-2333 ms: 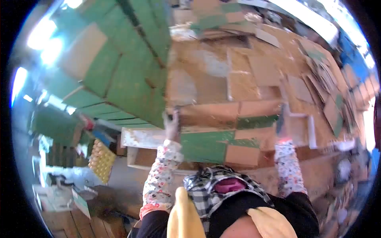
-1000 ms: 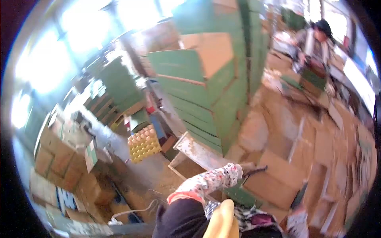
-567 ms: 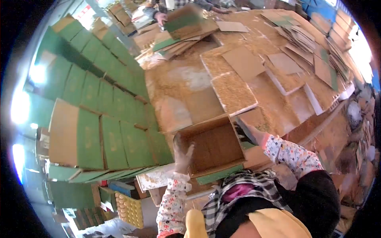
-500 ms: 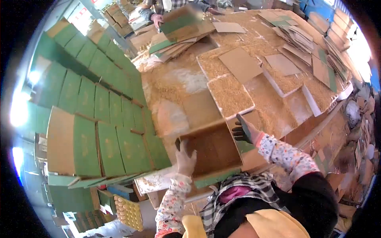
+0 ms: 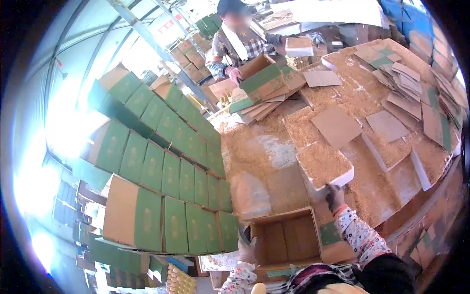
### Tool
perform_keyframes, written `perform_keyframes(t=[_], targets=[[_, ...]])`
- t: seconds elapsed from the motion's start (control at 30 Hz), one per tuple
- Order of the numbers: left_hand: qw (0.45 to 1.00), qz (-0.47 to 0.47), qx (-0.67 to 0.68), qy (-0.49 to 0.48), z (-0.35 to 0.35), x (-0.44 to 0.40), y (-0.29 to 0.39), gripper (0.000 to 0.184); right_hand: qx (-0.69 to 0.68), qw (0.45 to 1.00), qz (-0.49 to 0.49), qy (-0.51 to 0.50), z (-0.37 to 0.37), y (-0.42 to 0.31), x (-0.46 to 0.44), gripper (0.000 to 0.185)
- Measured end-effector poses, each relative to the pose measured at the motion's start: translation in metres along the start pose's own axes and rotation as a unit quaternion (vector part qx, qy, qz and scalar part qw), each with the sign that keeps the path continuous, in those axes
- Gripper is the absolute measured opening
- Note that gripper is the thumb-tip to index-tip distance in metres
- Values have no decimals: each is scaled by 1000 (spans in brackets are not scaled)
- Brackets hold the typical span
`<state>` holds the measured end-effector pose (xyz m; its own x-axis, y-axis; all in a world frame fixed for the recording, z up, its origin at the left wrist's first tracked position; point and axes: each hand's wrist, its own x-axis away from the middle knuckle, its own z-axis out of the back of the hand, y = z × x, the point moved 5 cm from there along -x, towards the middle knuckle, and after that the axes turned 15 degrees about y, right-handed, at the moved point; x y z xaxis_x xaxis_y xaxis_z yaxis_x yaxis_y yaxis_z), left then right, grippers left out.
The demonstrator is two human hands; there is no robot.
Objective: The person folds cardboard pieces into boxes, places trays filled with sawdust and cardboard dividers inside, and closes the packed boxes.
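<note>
An open-topped cardboard box (image 5: pixel 286 240) with nothing inside stands right in front of me. My left hand (image 5: pixel 247 247), in a light glove with dark fingertips, is at its left wall, thumb apart from the fingers and over the edge. My right hand (image 5: pixel 335 197), in a dark-palmed glove, has its fingers bent on the near edge of a white tray (image 5: pixel 346 176) filled with brown, grain-like material. This tray lies just beyond the box. Part of the right fingertips is hidden against the tray's edge.
Green-and-brown cartons (image 5: pixel 149 164) are stacked along the left. Flat cardboard sheets (image 5: pixel 335 126) lie on the filled trays, with more piled at right. Across the table a person (image 5: pixel 240 41) holds another box (image 5: pixel 262 78) and a small white tray (image 5: pixel 299 46).
My right hand has gone from open beside the box to the near edge of the filled tray. My left hand stays at the box's left wall. The view has tilted up.
</note>
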<state>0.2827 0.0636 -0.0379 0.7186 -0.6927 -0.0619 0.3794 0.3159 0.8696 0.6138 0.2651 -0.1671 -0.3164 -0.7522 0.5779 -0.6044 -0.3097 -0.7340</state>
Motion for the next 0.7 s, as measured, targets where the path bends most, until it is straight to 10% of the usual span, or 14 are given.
perform_keyframes(t=[0.1,0.17,0.27,0.4,0.57,0.7], targets=[[993,76,93,21,1,-11,-55,76,-120,988,25,98,24,-50,-6,18],[984,84,151,32,-1,-14,-69,73,-78,958,234,149,43,-70,-38,26],[978,138,159,12,3,4,-12,67,-14,939,341,32,66,-35,-149,34],[948,217,232,23,3,1,-8,55,-154,964,-121,-179,54,-80,-63,39],[852,233,455,-114,-45,-12,-26,44,-94,946,-170,-259,71,-147,61,38],[874,187,432,-118,-103,2,57,47,53,963,-113,-237,76,-201,102,35]])
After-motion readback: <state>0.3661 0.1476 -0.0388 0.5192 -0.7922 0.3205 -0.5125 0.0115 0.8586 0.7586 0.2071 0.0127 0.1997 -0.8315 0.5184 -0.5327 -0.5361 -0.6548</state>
